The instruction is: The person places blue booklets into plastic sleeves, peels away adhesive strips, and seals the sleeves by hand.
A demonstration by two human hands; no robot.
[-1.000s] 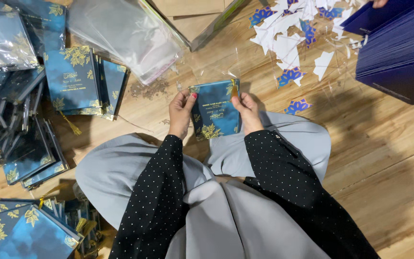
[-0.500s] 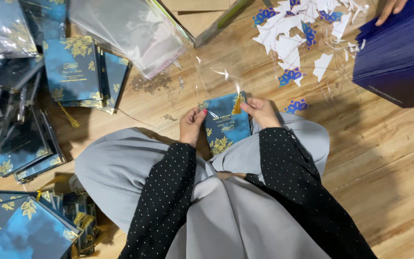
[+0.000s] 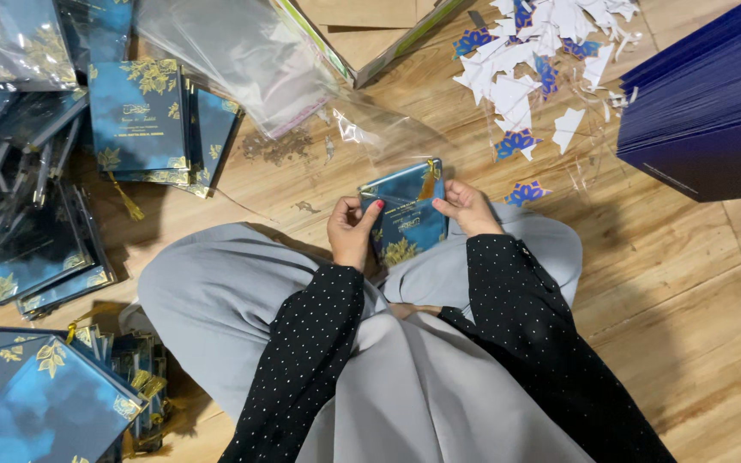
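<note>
I hold a blue card with gold leaf print and a gold tassel above my lap, partly inside a clear plastic sleeve that sticks out beyond its far end. My left hand grips the card's left edge. Its right edge is pinched by my right hand. I sit cross-legged on a wooden floor, in grey trousers and black dotted sleeves.
Stacks of the same blue cards lie at left, some wrapped, more at bottom left. A pile of clear sleeves, a cardboard box, cut paper scraps and a dark blue stack lie ahead.
The view shifted slightly. The card has stayed between both hands, and the clear sleeve now stands out further beyond the card's far end.
</note>
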